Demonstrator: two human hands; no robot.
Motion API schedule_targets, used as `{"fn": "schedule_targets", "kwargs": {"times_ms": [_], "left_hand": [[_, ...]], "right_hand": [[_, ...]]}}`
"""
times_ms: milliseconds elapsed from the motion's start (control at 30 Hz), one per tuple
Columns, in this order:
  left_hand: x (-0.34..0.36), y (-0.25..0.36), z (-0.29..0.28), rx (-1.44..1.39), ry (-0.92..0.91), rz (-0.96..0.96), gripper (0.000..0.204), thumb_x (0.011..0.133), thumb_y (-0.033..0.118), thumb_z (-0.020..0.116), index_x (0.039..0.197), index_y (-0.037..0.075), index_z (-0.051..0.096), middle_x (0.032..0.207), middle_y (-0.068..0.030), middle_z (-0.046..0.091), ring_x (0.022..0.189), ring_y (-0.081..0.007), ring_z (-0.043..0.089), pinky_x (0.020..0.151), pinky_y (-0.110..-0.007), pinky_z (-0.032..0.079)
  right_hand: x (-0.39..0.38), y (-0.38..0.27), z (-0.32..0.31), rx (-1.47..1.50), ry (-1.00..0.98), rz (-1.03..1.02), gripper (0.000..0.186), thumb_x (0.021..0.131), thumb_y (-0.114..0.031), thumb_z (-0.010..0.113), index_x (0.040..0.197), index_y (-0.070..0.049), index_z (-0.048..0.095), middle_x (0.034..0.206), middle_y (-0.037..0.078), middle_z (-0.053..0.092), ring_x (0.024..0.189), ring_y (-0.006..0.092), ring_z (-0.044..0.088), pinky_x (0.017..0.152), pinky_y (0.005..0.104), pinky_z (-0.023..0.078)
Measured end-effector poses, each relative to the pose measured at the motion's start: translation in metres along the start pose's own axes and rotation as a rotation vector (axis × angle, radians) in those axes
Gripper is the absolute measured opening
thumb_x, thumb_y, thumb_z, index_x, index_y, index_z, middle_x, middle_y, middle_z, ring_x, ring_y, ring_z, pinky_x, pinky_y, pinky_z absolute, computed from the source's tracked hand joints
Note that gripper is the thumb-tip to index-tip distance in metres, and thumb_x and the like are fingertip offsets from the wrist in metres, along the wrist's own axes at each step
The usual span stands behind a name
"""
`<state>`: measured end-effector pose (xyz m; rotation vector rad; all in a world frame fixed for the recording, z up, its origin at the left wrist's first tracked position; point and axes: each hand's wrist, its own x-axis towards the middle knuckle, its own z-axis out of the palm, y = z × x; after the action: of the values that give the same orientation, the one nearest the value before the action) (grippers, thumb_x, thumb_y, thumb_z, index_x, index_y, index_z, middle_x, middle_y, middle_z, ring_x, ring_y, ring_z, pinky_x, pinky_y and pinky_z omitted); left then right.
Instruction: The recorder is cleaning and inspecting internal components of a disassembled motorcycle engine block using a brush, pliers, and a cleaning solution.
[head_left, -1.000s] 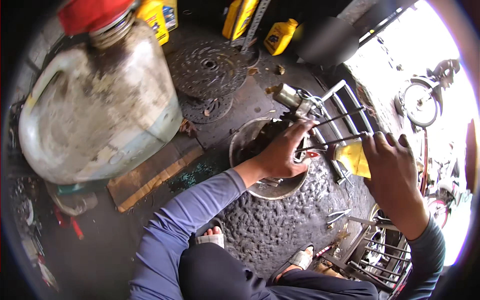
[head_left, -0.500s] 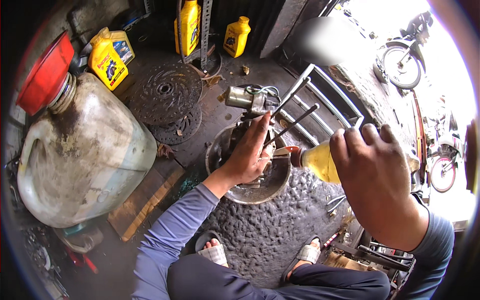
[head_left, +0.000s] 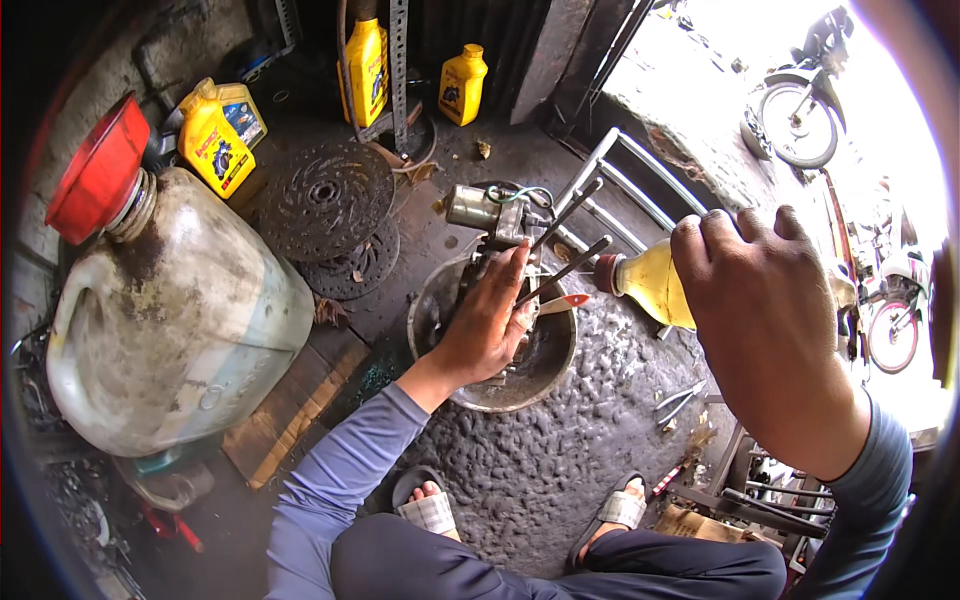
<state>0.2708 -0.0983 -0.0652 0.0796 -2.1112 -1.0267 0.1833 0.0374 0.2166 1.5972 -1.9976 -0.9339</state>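
Observation:
A small engine (head_left: 505, 232) with a metal cylindrical motor and two long studs sits in a round metal basin (head_left: 572, 345). My left hand (head_left: 482, 312) lies against the engine's side, fingers stretched out. A thin pale piece with a red tip (head_left: 566, 303) juts over the basin's right side. Tilted to the left, a clear plastic bottle of yellow liquid (head_left: 655, 286) is gripped in my right hand (head_left: 765, 320). Its dark reddish-brown neck end points at the studs but stays apart from them; no stream shows.
At left stands a big stained jug (head_left: 190, 320) with a red funnel (head_left: 95, 170). Beyond it are yellow bottles (head_left: 215, 140) and brake discs (head_left: 325, 195). A metal frame (head_left: 640, 180) lies behind the basin, pliers (head_left: 680, 398) to its right. Motorcycles (head_left: 800, 110) stand outside.
My right hand has drawn the bottle rightward and slightly up, away from the red-tipped piece. My left hand stays on the engine. The whole view has shifted slightly.

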Motion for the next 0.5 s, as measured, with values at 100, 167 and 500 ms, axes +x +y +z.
{"fn": "schedule_targets", "kwargs": {"times_ms": [100,167,500], "left_hand": [[-0.001,0.005,-0.004,0.006,0.029,-0.032,0.07,0.093,0.006,0.057,0.157,-0.001,0.029,0.149,-0.0223,0.046,0.138,-0.0359,0.046,0.118,-0.042,0.032],[-0.003,0.006,-0.007,-0.33,0.049,-0.185,0.073,0.085,0.005,0.062,0.153,-0.002,0.037,0.149,-0.0174,0.048,0.14,-0.0291,0.045,0.119,-0.039,0.032],[-0.013,-0.006,-0.032,0.067,-0.324,-0.019,0.113,0.078,0.028,0.083,0.162,0.003,0.013,0.158,-0.0233,0.032,0.149,-0.0394,0.028,0.123,-0.046,0.022]], "right_hand": [[0.0,-0.001,0.014,-0.031,-0.063,-0.066,0.034,0.082,-0.01,0.067,0.115,-0.003,0.063,0.102,0.009,0.066,0.104,0.0244,0.066,0.098,0.0405,0.047],[0.005,-0.01,0.022,-0.046,-0.15,-0.074,0.037,0.083,-0.013,0.069,0.119,-0.003,0.063,0.108,0.008,0.067,0.107,0.024,0.065,0.104,0.0418,0.044],[0.014,-0.045,0.046,-0.017,-0.012,-0.121,0.016,0.086,-0.015,0.064,0.097,-0.003,0.067,0.087,0.008,0.066,0.096,0.0256,0.067,0.097,0.0437,0.046]]}}
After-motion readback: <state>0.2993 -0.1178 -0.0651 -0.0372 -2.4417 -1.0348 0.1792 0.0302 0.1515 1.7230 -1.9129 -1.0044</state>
